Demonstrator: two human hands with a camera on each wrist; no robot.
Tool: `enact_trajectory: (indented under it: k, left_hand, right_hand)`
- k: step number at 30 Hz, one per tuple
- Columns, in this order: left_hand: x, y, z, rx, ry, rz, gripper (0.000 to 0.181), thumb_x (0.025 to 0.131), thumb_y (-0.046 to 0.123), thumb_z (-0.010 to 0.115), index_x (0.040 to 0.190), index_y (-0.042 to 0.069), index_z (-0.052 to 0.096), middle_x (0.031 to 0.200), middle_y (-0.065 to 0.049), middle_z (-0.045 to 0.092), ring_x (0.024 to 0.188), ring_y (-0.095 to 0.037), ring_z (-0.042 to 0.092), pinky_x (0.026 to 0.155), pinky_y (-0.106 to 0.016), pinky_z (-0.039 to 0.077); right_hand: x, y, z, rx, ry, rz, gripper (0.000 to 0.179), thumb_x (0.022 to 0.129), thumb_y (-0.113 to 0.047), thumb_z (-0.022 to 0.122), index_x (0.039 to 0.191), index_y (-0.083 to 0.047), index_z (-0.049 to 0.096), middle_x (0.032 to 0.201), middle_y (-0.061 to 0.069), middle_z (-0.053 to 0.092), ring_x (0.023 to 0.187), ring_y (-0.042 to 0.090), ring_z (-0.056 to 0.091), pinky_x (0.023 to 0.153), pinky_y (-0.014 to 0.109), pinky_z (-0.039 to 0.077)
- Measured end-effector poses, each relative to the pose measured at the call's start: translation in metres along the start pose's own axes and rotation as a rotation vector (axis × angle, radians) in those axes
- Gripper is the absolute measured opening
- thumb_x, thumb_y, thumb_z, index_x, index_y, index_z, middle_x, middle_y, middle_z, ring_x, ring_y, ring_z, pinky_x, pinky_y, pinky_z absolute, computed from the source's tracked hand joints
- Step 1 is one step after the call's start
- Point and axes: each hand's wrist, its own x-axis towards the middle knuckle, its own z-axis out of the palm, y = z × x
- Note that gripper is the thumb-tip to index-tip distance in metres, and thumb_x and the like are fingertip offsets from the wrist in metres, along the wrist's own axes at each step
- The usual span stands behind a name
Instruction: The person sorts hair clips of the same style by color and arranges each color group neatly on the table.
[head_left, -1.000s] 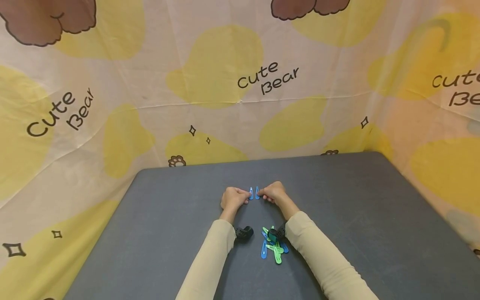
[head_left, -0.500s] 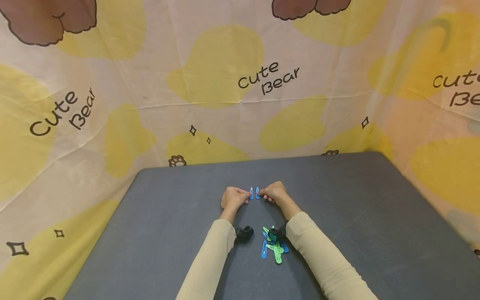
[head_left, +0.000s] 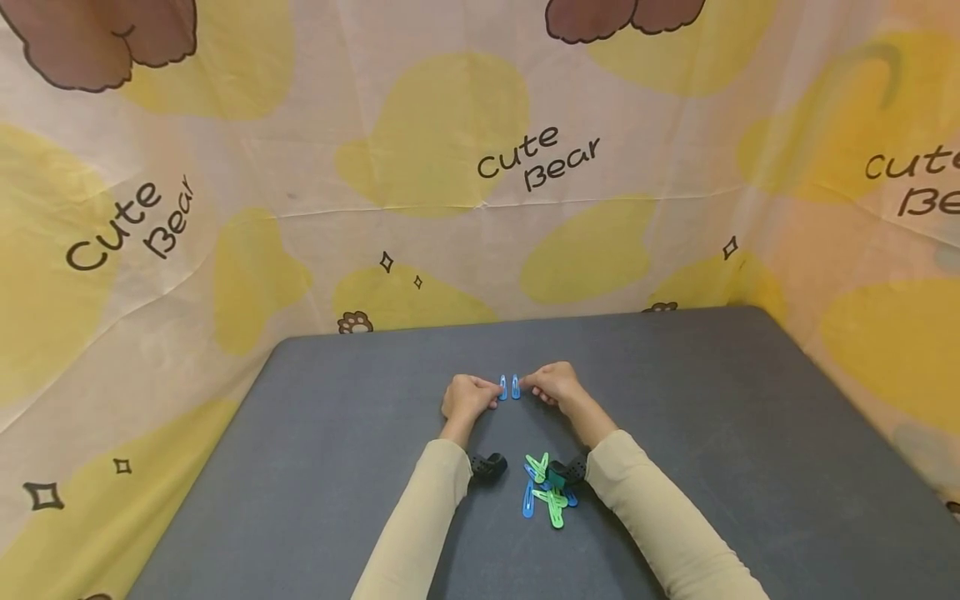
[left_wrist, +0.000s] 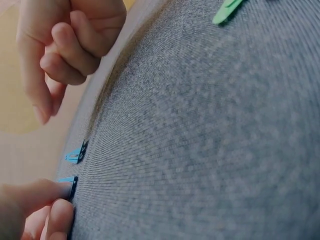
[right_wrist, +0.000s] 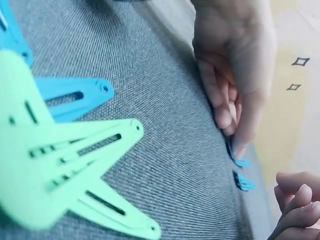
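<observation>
Two blue snap hair clips stand side by side near the far part of the table, the left clip (head_left: 503, 382) and the right clip (head_left: 516, 387). My left hand (head_left: 468, 395) pinches the left clip at its outer side; in the left wrist view a fingertip covers part of this clip (left_wrist: 66, 179). Just right of the other clip is my right hand (head_left: 555, 383), holding nothing. The left wrist view shows a gap between its fingertips and that clip (left_wrist: 74, 155). Its index finger and thumb point forward, the remaining fingers curled.
A loose pile of green hair clips (head_left: 556, 508) and blue hair clips (head_left: 528, 501) lies nearer on the grey table (head_left: 337, 467), partly under the right wrist camera (head_left: 570, 470). Behind the table hangs a printed cloth (head_left: 427, 133).
My right hand has let go of the right blue clip and drawn slightly to the right, its forearm shifting too. The left hand and both clips stay in place.
</observation>
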Motion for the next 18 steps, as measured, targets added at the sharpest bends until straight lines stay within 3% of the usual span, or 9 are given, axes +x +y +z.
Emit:
enact_trajectory:
  k: [18]
  left_hand:
    - [-0.002,0.002,0.0,0.014,-0.009,-0.004,0.018,0.078,0.033,0.077,0.074,0.016,0.079,0.061,0.001,0.072,0.067,-0.012,0.065,0.06,-0.025,0.037]
  right_hand:
    - [-0.025,0.012,-0.017,0.021,-0.066,-0.041,0.02,0.083,-0.02,0.073,0.071,-0.008,0.063,0.049,-0.008,0.047,0.045,0.005,0.038,0.048,0.021,0.032]
